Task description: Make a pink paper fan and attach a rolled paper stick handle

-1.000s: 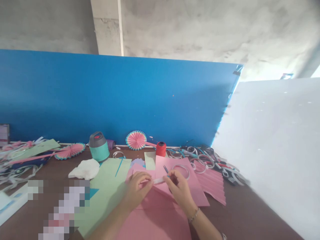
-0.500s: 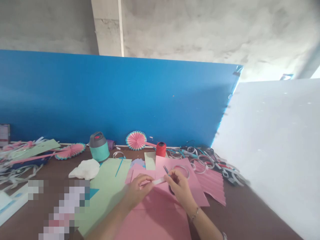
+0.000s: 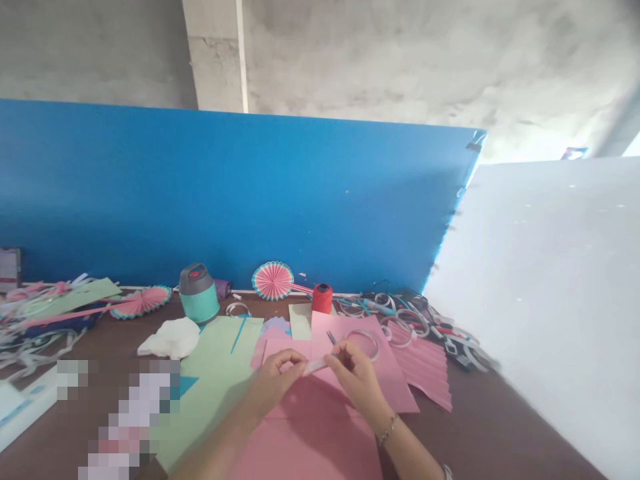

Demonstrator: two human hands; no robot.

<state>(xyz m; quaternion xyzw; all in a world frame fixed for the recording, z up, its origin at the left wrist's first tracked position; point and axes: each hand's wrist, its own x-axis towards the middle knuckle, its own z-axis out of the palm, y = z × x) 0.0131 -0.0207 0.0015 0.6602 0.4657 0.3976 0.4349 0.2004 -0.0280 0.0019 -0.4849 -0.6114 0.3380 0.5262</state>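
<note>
Between my two hands a short whitish strip (image 3: pixel 316 365) is stretched above pink paper (image 3: pixel 315 427). My left hand (image 3: pixel 280 380) pinches its left end between thumb and fingers. The right end is pinched by my right hand (image 3: pixel 356 380), which has a bracelet at the wrist. Just behind my right fingers the tip of scissors (image 3: pixel 331 338) shows; the rest is mostly hidden by the hand. A clear ring (image 3: pixel 369 333) lies on the pink sheet, and pleated pink paper (image 3: pixel 425 367) is to its right.
Green paper (image 3: pixel 215 373), a white crumpled cloth (image 3: pixel 173 339) and a teal container (image 3: pixel 199 297) are on the left. Red thread (image 3: pixel 322 299) and a pleated fan (image 3: pixel 273 280) stand behind. Cables (image 3: pixel 415 317) are piled at right, before a blue partition (image 3: pixel 225 200).
My right hand has shifted slightly left and the scissors are more hidden behind it. The strip is still held at both ends.
</note>
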